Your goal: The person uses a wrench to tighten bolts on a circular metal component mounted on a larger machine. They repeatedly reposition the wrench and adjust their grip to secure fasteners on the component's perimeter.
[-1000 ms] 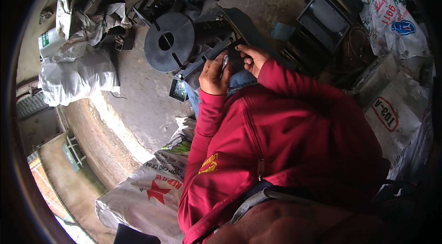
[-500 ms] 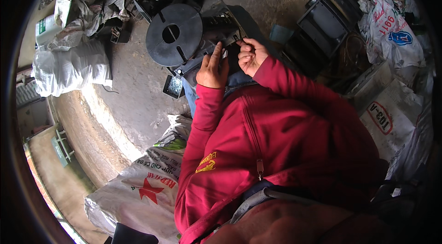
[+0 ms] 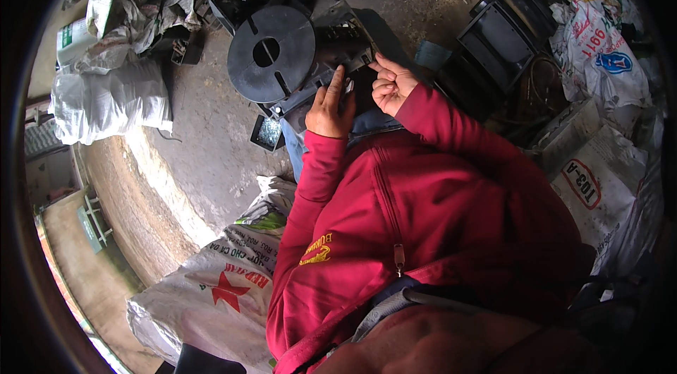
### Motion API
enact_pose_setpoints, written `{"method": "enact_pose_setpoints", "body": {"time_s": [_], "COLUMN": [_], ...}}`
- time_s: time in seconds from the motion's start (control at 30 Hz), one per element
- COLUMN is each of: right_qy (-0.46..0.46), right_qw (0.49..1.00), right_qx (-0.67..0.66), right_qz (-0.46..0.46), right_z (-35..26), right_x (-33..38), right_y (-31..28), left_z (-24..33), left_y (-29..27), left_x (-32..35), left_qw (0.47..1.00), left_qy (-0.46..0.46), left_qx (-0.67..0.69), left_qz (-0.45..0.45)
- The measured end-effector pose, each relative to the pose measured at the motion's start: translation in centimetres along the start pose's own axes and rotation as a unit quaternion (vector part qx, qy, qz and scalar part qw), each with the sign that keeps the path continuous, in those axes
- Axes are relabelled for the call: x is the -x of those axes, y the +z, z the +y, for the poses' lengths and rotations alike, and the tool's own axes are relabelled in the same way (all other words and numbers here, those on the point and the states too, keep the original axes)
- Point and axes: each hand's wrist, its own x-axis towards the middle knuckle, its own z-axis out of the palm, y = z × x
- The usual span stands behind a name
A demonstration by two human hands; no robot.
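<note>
A dark plastic casing (image 3: 337, 46) rests across my lap, with a large round black disc (image 3: 296, 39) at its left end. The disc has a centre hole and slots. My left hand (image 3: 330, 113) lies at the casing's near edge, its index finger stretched onto the plastic. A small whitish piece (image 3: 349, 85) shows between its thumb and fingers; its kind is unclear. My right hand (image 3: 392, 87) is at the casing's right corner, fingers curled and index finger and thumb drawn together. Whatever sits in that pinch is too small to make out.
Left of my knee, a small black tray (image 3: 268, 133) holds shiny small metal parts. Dark plastic parts (image 3: 504, 35) are stacked at right. White sacks (image 3: 218, 303) lie near left and at right (image 3: 599, 183). A plastic-wrapped bundle (image 3: 109, 102) stands at far left.
The casing and both hands sit slightly further right in the picture. My right index finger is a little more extended at the casing's corner.
</note>
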Motion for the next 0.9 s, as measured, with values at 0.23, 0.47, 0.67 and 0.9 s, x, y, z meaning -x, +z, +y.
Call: {"method": "enact_pose_setpoints", "body": {"time_s": [0.23,0.47,0.67,0.9], "right_qy": [0.056,0.021,-0.008,-0.005], "right_qw": [0.998,1.000,0.998,0.996], "right_qx": [-0.037,0.014,0.055,0.080], "right_qz": [0.004,0.001,0.006,0.024], "right_z": [-1.5,-1.0,-0.4,-0.4], "right_x": [0.1,0.0,0.8,1.6], "right_y": [0.2,-0.1,0.2,0.4], "left_z": [-0.3,-0.3,0.1,1.3], "left_y": [0.3,0.5,0.2,-0.9], "left_x": [0.1,0.2,0.2,0.3], "left_qw": [1.000,0.999,0.999,0.990], "left_qy": [0.011,0.005,-0.013,-0.052], "left_qx": [0.013,0.053,0.042,0.126], "left_qz": [0.007,0.005,-0.020,-0.025]}}
